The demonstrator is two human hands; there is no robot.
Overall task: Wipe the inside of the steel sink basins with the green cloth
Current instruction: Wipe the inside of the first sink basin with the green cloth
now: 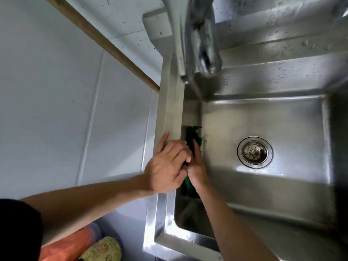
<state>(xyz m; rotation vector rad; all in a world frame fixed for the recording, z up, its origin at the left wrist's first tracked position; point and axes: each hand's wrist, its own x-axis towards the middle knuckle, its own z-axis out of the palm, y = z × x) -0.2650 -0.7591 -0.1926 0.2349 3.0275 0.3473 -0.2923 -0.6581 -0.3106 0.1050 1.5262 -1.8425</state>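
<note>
The steel sink basin (263, 119) occupies the right half of the head view, with its round drain strainer (254, 152) set in the basin floor. The faucet (199, 44) projects over the back left corner of the basin, and water droplets mark the back ledge. The green cloth (192, 134) is inside the basin, flat against the left inner wall just below the rim (169, 110). One part of it shows above the hands and another part below them. The right hand (196, 166) reaches down into the basin and presses the cloth against that wall with its fingers extended along the fabric, not clenched. The left hand (167, 166) lies across the rim directly beside the right hand and touches it. Its index finger is straight along the top of the rim and its remaining fingers bend over the inner edge. Their tips are hidden, so it cannot be determined whether this hand clasps the rim or only rests on it. A white panelled wall (56, 91) with a wooden strip (105, 40) adjoins the sink on the left. Below the left forearm, at the lower edge of the view, are an orange item (69, 245) and a yellow patterned item (103, 249).
</note>
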